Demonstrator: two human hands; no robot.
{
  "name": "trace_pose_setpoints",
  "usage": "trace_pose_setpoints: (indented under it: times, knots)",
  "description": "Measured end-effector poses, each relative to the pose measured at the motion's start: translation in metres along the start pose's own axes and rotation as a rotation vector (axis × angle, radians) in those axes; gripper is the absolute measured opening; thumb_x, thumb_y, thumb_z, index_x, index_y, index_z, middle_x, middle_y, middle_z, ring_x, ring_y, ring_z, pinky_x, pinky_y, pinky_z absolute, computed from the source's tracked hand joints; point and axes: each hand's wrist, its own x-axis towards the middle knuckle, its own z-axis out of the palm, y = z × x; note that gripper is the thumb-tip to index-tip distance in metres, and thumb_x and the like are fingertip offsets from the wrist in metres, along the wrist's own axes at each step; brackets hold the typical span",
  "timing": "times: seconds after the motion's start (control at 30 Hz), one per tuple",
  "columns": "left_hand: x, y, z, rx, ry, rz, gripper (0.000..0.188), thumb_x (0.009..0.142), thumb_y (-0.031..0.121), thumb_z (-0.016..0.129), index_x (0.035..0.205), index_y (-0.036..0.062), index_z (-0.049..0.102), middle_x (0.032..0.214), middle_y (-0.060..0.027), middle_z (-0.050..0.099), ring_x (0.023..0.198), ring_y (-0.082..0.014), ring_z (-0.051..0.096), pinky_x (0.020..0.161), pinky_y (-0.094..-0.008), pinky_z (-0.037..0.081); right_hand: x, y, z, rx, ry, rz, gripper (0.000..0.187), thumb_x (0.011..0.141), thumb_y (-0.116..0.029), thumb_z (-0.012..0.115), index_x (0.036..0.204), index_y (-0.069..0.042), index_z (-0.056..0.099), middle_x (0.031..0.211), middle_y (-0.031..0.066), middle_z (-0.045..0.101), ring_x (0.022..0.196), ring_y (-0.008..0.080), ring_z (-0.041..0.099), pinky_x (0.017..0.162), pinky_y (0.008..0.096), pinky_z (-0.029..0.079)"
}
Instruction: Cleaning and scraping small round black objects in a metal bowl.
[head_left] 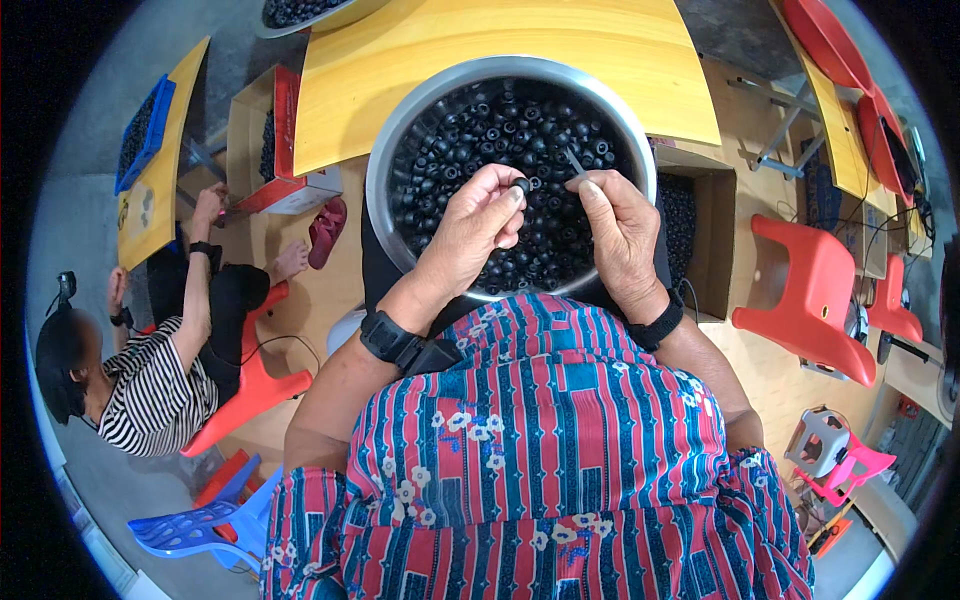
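Observation:
A wide metal basin (505,66) sits at my lap, holding many small black ring-shaped parts (530,125), each round with a hole. Over its middle, my left hand (480,215) pinches one black ring-shaped part (521,185) between thumb and fingertips. My right hand (620,225) is closed on a small tool with a thin grey blade (573,158); its handle is hidden by the fingers. The blade points up and leftward, a short way to the right of the pinched part and apart from it.
A yellow table (450,45) stands just beyond the basin. An open cardboard box (712,230) with more black parts is right of it. Red stools (810,290) stand farther right. To the left, a co-worker in a striped shirt (160,390) sits on a red chair (255,400).

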Motion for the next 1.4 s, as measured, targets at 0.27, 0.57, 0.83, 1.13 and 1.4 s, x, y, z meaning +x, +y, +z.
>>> trace_pose_setpoints:
  times: [0.27, 0.57, 0.83, 1.13, 1.4]
  knots:
    - [0.01, 0.004, 0.005, -0.481, -0.011, 0.004, 0.017, 0.102, 0.024, 0.049, 0.108, 0.0091, 0.052, 0.105, -0.0055, 0.055, 0.078, -0.0116, 0.052, 0.065, -0.0229, 0.043, -0.001, 0.003, -0.002, 0.004, 0.006, -0.01, 0.017, 0.092, -0.013, 0.062, 0.092, 0.003, 0.066, 0.085, 0.0141, 0.066, 0.077, 0.023, 0.063, 0.073, 0.0315, 0.049]
    - [0.008, 0.018, 0.025, 1.245, 0.243, 0.278, 0.028, 0.082, 0.003, 0.067, 0.109, 0.0047, 0.061, 0.096, -0.0158, 0.061, 0.083, -0.0332, 0.062, 0.076, -0.0404, 0.053, -0.002, 0.003, -0.003, 0.051, 0.004, -0.034, 0.017, 0.092, -0.013, 0.063, 0.092, 0.003, 0.066, 0.084, 0.0138, 0.066, 0.077, 0.0225, 0.064, 0.072, 0.0318, 0.049]
    - [0.013, 0.014, 0.022, 1.384, 0.273, 0.33, 0.022, 0.081, 0.007, 0.069, 0.103, 0.0051, 0.064, 0.097, -0.0142, 0.062, 0.09, -0.0327, 0.064, 0.078, -0.0406, 0.054, -0.006, 0.001, -0.006, 0.032, 0.002, -0.034, 0.016, 0.092, -0.013, 0.063, 0.092, 0.003, 0.065, 0.083, 0.0133, 0.065, 0.075, 0.0227, 0.063, 0.071, 0.0316, 0.049]
    - [-0.004, 0.022, 0.022, 1.05, 0.18, 0.424, 0.023, 0.08, 0.002, 0.068, 0.102, 0.0028, 0.061, 0.077, -0.0061, 0.049, 0.066, -0.0158, 0.05, 0.061, -0.0284, 0.043, -0.008, 0.006, 0.004, 0.075, -0.049, -0.017, 0.016, 0.086, -0.012, 0.072, 0.095, 0.001, 0.068, 0.087, 0.013, 0.068, 0.081, 0.0202, 0.065, 0.074, 0.0301, 0.05]
    - [-0.007, 0.009, 0.012, 0.773, 0.133, 0.531, 0.022, 0.088, 0.006, 0.064, 0.108, 0.0004, 0.057, 0.085, -0.0004, 0.052, 0.068, -0.0085, 0.047, 0.062, -0.024, 0.044, -0.006, 0.009, 0.008, 0.043, -0.181, 0.006, 0.014, 0.083, -0.01, 0.074, 0.093, 0.0, 0.069, 0.085, 0.0111, 0.069, 0.077, 0.0204, 0.066, 0.07, 0.0299, 0.05]
